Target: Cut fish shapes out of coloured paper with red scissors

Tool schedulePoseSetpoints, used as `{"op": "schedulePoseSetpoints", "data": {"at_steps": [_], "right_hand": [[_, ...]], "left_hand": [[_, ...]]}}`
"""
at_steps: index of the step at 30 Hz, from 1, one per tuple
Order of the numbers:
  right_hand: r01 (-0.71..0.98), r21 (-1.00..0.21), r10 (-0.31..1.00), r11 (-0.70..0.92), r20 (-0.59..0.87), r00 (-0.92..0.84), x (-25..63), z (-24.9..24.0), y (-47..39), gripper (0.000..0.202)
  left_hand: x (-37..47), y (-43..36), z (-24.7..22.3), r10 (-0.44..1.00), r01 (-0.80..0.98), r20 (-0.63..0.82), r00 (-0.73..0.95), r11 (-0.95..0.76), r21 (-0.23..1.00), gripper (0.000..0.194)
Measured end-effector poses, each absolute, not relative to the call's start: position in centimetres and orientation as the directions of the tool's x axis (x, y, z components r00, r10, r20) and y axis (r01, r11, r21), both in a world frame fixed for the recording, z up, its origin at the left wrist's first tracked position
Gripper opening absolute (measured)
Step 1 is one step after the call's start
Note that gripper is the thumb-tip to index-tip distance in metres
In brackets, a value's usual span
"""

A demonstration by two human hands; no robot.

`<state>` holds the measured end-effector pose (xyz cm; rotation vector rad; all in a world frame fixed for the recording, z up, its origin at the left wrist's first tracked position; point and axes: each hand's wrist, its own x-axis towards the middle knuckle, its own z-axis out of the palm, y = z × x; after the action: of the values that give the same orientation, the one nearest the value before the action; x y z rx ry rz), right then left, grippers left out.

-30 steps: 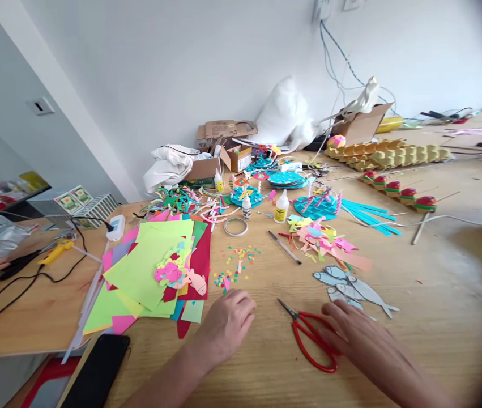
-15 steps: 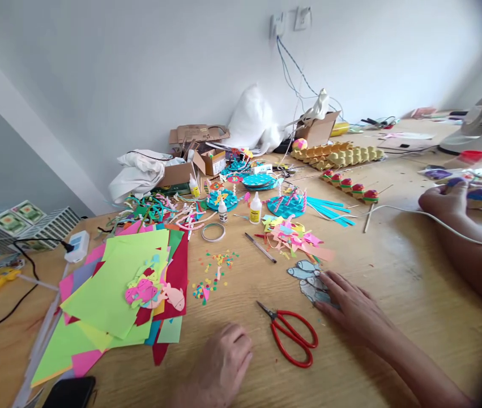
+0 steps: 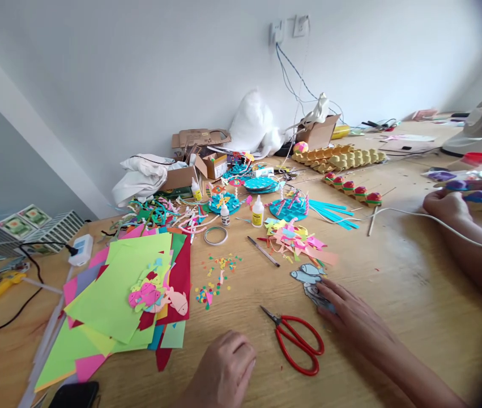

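Observation:
My right hand [image 3: 346, 309] lies flat with fingers stretched, covering part of a small group of blue-grey paper fish cutouts [image 3: 308, 275]. The fingers rest on the lower cutouts and partly hide them. My left hand [image 3: 226, 368] rests on the wooden table at the bottom centre, its fingers curled in and nothing visible in them. Between my two hands lie scissors [image 3: 299, 343] with red handles, touched by neither. Their tips point up and left, toward a pen [image 3: 263, 251].
Coloured paper sheets [image 3: 117, 289] with fish cutouts [image 3: 145, 294] lie left; confetti [image 3: 213, 280] and paper scraps [image 3: 298, 238] lie ahead. Behind stand glue bottles [image 3: 257, 212] and turquoise discs [image 3: 288, 208]. At right, another person's hands [image 3: 447, 205] hold a painted egg-carton strip [image 3: 478, 196].
The view has shifted slightly, so everything sits a little lower and further right. My hands stay in nearly the same places on the table.

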<state>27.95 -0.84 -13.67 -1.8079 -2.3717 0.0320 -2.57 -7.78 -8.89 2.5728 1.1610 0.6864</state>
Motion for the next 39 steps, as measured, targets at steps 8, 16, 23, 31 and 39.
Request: {"op": "schedulePoseSetpoints", "data": {"at_steps": [8,16,23,31,39], "right_hand": [[0.929,-0.098,0.934,0.357,0.073,-0.351,28.5,-12.3,0.4,0.040],[0.843,-0.195,0.865,0.501,0.137,-0.482,25.5,-11.2,-2.6,0.036],[0.797,-0.307,0.844,0.520,0.046,-0.534,20.0,-11.1,-4.3,0.031],[0.865,-0.261,0.893,0.429,-0.022,-0.449,19.8,-10.4,-3.6,0.028],[0.899,-0.271,0.939,0.345,0.090,-0.333,25.0,-10.4,0.0,0.028]], "left_hand": [[-3.5,-7.4,-7.9,0.804,0.709,0.302,0.512,-0.594,0.381,0.019],[-10.0,-4.7,-6.3,0.978,0.915,0.103,0.183,-0.208,0.345,0.027],[-11.3,-4.5,-6.9,0.985,0.939,0.028,0.169,-0.169,0.298,0.029],[-9.0,-5.0,-6.9,0.971,0.908,0.018,0.238,-0.229,0.351,0.029],[-6.3,-6.1,-7.2,0.931,0.872,-0.015,0.364,-0.335,0.358,0.023]]}}
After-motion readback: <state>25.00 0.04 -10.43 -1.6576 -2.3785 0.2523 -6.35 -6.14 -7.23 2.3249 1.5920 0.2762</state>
